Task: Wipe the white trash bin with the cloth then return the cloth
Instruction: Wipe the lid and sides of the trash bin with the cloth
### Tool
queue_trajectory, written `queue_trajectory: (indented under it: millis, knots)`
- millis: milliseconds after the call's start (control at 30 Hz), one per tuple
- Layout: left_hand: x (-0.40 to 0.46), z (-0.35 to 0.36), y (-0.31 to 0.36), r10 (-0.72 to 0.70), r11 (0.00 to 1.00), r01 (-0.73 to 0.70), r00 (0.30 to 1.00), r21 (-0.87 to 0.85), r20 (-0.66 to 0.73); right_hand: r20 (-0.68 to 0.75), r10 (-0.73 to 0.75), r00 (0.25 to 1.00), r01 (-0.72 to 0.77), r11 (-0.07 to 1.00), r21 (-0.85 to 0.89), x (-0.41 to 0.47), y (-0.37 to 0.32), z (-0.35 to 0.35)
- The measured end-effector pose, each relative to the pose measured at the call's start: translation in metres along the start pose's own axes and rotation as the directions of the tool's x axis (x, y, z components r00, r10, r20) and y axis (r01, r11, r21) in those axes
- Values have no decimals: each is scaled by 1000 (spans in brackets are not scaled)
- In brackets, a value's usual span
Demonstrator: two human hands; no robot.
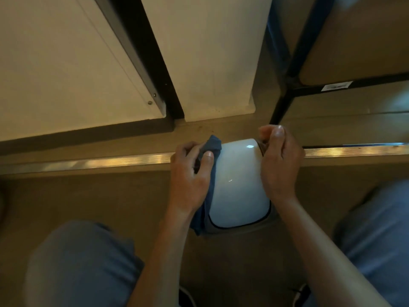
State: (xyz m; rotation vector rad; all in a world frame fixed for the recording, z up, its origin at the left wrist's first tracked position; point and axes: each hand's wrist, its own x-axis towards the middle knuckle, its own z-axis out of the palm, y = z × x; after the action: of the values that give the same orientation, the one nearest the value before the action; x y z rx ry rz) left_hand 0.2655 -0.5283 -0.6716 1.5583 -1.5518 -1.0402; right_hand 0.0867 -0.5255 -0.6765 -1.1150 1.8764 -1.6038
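Bin (238, 187) sits on the floor between the knees, lid up, and wiping looks mid-way, with the cloth's return not yet done. Left hand (190, 176) is closed on the cloth (211, 147), pressing it on the bin's left side; right hand (280, 165), fingers curled, steadies the far right edge, grip unclear

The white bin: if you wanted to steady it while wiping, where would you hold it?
Probably the far right edge of the white bin, reached from the right, where the right hand already sits. The domed lid looks smooth and glossy, so a grip there would likely slip; the left hand presses the blue cloth on the other side.
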Motion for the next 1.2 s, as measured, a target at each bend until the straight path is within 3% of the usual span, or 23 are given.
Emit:
queue_trajectory:
  millis: [200,467,567,667,867,1000,1067,1200]
  knots:
    - [-5,-4,-11,120,989,-120,993,82,6,-173,25,985,-35,998,-54,-6,-3,1]
    - [-10,2,-8,155,958,-134,986,254,-65,19,40,999,-37,991,-132,-38,17,-14]
    - [-8,-1,-6,280,871,-280,958,404,60,9,39,999,-37,986,-165,-42,24,-13]
    - [2,-7,3,383,755,-463,886,465,260,-1,9,1000,-9,982,-189,-44,25,-12]
    - [47,36,51,214,665,-434,890,607,402,-44,-22,999,11,972,-235,-44,27,-10]
    - [23,36,44,369,532,-606,794,591,483,-64,-27,998,9,964,-265,-44,29,-8]
    - [10,11,29,388,569,-629,773,529,502,-59,-14,998,-1,970,-244,-45,30,-8]
    - [29,-15,25,232,774,-451,856,445,463,-47,28,999,-37,979,-200,-45,32,-9]
